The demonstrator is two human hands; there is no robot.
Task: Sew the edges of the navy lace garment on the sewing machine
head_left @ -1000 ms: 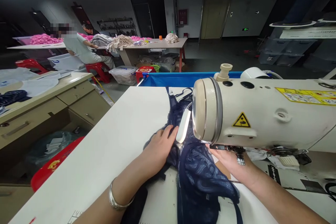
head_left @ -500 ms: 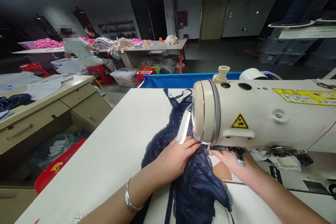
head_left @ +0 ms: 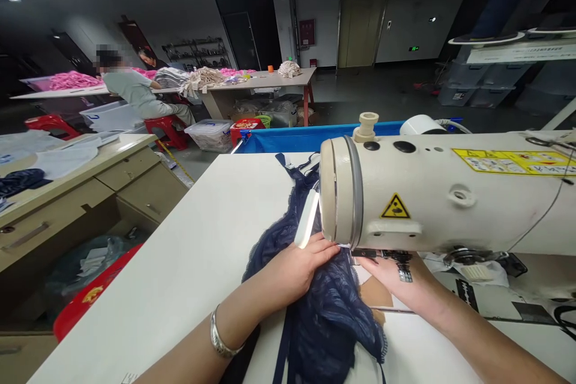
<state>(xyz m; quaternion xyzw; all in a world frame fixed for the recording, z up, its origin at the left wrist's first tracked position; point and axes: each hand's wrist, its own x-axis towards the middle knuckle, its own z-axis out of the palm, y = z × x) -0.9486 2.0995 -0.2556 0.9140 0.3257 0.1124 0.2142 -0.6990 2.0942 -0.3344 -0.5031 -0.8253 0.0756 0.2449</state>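
Note:
A navy lace garment point(head_left: 335, 306) with thin straps lies bunched across the white sewing table and runs under the head of a sewing machine point(head_left: 405, 192). My left hand point(head_left: 294, 267) lies on the garment left of the needle area, fingers stretched flat and pointing at the machine head. My right hand point(head_left: 389, 273) reaches under the machine arm from the right, its fingertips at the garment's edge by the presser area. Metal parts of the machine partly cover that hand, so its grip is hidden. A white lever point(head_left: 306, 219) hangs down just above my left hand.
A blue cloth bin point(head_left: 279, 139) stands behind the white table point(head_left: 216, 210). At left is a wooden desk point(head_left: 130, 171) with drawers and navy fabric on top. Two people sit at a far table with piles of cloth. A thread cone point(head_left: 501, 3) stands at upper right.
The whole view has shifted slightly, so the machine and garment appear a little further left. Both hands keep nearly the same place beside the machine head.

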